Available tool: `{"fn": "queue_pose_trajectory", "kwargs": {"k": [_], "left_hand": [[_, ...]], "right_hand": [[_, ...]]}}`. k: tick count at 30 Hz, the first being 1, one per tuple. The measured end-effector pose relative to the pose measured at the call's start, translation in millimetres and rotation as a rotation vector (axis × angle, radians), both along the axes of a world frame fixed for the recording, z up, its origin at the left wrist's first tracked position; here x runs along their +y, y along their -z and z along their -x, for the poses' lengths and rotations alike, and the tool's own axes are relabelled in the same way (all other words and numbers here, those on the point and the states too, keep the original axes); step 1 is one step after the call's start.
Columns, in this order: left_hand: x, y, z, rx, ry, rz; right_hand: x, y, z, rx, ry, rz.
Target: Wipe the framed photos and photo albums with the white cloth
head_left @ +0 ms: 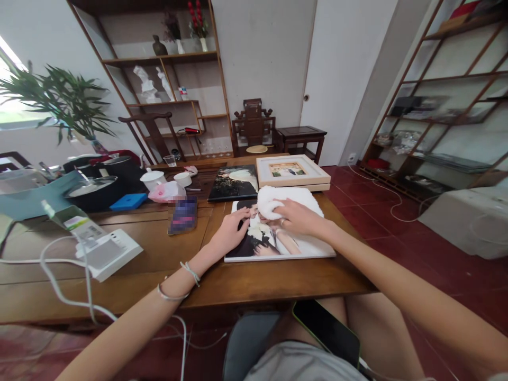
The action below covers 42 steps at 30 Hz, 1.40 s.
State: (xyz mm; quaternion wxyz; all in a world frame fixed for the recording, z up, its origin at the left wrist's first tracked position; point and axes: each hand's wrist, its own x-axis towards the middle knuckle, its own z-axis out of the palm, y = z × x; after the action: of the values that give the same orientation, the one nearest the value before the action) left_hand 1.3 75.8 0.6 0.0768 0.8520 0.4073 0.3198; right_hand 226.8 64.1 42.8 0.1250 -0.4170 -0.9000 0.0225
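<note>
A photo panel (278, 246) showing a couple lies flat on the wooden table (166, 254) in front of me. My right hand (296, 217) presses a white cloth (278, 201) onto the panel's upper part, fingers closed on the cloth. My left hand (232, 230) rests flat on the panel's left edge with fingers spread, holding it down. Behind it lie a dark photo print (234, 182) and a white framed picture (291, 172).
A phone (183, 214), white cups (153, 180), a blue box (127, 201), black pots (95, 191) and a white box with cables (107, 254) sit at the left. Another phone (327, 330) lies on my lap. Shelves, chairs and a potted plant (59, 100) surround the table.
</note>
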Motion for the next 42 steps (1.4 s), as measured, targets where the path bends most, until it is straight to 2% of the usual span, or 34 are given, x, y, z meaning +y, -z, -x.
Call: {"fn": "queue_pose_trajectory", "kwargs": {"k": [3,6,10,16,19,21,26,37,42], "left_hand": [[-1,0.0,1,-0.002,-0.006,0.005],[0,0.3,0,-0.003,-0.009,0.015],[1,1.3,0,0.008,0.001,0.005],[1,2.6,0,0.012,-0.008,-0.014],[1,2.5,0,0.026,-0.008,-0.011],[1,2.5,-1,0.031,-0.008,-0.009],[2,2.9,0,0.015,0.005,-0.009],[1,0.0,1,0.028,0.004,-0.001],[0,-0.2,0,0.024,-0.013,-0.009]], "right_hand": [[11,2.9,1,0.006,0.021,-0.024],[3,7.2,3,-0.009,0.050,-0.029],[-33,7.3,4,-0.057,0.054,0.007],[-101,5.1,-3,-0.068,-0.025,0.084],[-118,5.3,-7,-0.064,-0.074,0.111],[-121,4.6,-10,-0.049,-0.087,0.127],[-99,1.3,-16,-0.004,-0.051,0.117],[0,0.4,-21,-0.060,0.059,-0.030],[9,8.7,-27,-0.044,0.051,-0.057]]}}
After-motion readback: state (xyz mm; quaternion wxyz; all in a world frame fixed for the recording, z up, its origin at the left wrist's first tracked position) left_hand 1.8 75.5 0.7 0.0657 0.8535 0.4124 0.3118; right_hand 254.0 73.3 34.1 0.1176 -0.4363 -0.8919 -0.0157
